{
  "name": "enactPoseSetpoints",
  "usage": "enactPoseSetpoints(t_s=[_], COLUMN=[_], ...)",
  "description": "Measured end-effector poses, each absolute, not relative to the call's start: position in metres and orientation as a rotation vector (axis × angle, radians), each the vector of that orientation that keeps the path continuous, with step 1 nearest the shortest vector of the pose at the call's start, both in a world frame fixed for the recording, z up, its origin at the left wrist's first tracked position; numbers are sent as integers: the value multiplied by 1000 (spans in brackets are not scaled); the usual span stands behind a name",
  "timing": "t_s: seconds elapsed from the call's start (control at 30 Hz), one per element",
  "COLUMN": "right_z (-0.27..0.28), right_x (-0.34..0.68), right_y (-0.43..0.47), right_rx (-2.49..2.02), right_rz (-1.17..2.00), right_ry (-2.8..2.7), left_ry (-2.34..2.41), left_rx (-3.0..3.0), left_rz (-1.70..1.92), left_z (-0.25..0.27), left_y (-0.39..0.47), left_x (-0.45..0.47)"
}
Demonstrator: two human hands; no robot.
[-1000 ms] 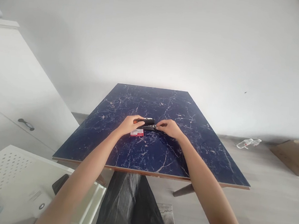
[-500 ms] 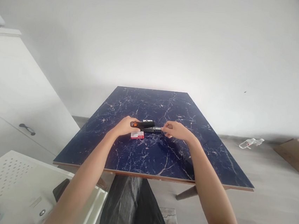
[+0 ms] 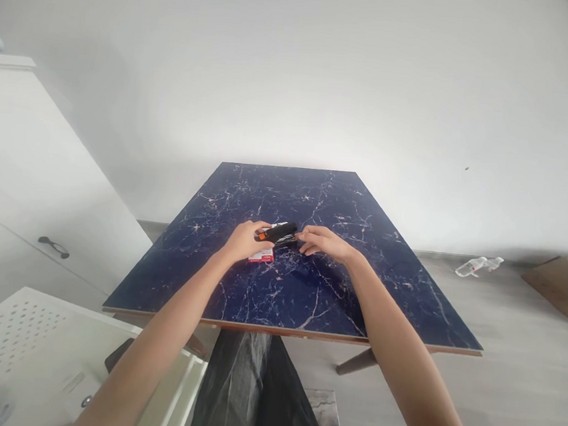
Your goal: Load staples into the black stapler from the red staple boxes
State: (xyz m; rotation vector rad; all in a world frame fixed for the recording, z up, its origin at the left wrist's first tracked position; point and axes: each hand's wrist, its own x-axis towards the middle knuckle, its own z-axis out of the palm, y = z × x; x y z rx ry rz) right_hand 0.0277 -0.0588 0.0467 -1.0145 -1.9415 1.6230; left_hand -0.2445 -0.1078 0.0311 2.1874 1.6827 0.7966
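two hands (image 3: 245, 240) (image 3: 325, 243), one stapler (image 3: 279, 231), one red-white box (image 3: 261, 257), one table (image 3: 276, 292)

Blue marbled table (image 3: 281, 293), red-and-white box (image 3: 261, 257) on it

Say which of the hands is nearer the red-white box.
Left. The left hand is beside the red-white box, gripping the black stapler; the right hand is farther right, by the stapler's other end.

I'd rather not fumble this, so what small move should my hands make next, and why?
Perhaps hold the black stapler with an orange patch firmly in your left hand and ease your right hand onto its silvery metal strip: the stapler's top looks lifted, exposing the strip, and that hand is at the open end.
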Motion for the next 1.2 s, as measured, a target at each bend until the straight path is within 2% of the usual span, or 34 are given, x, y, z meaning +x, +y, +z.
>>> enactPoseSetpoints(t_s=[0.17,0.4,0.53,0.6,0.7,0.8,0.93,1.03,1.2], right_z=[36,34,31,29,28,28,26,24,23], right_x=[31,29,26,25,26,26,26,24,22], right_y=[-53,-54,-55,-56,-57,-57,-55,-54,-54], right_rx=[-1071,-1099,-1098,-1068,-1044,-1047,-1052,-1046,-1046], right_rz=[1568,1561,1570,1577,1584,1576,1592,1610,1629], right_ry=[-1790,-1838,-1866,-1868,-1878,-1889,-1883,-1869,-1842], left_ry=[1300,1210,1458,1414,1246,1239,1468,1639,1637], left_rx=[2231,2180,2186,2232,2239,2183,2281,2331,2301], left_rz=[652,208,426,551,553,542,727,657,590], left_z=[36,54,43,37,34,35,32,28,30], left_y=[-115,-119,-118,-119,-122,-121,-111,-104,-103], left_x=[-227,-274,-255,-237,-221,-226,-252,-270,-283])
